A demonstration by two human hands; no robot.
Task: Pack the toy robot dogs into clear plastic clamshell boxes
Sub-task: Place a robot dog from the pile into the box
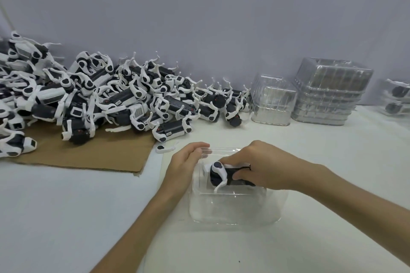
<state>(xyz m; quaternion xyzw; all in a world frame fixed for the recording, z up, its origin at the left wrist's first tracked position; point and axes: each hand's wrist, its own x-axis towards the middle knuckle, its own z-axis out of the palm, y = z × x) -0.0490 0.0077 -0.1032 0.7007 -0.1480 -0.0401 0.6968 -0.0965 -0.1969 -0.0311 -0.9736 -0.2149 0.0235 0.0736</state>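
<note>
Dog pile (99,95) lies back left on cardboard (88,155), clamshell stacks (328,91) back right, open box (235,208) in front.

There are two hands, the left hand (188,158) and the right hand (264,167), one open box (235,210), one dog (218,175) apart from the heap, one sheet of cardboard (93,153) and one loose leg (164,148). The pile (111,95) holds dozens of dogs, too tangled to count exactly. Empty boxes stand in two stacks, a low stack (274,102) and a tall stack (330,93), each of several nested boxes I cannot count, and at the right edge two packed boxes (397,97) seem to hold one dog apiece.
</note>
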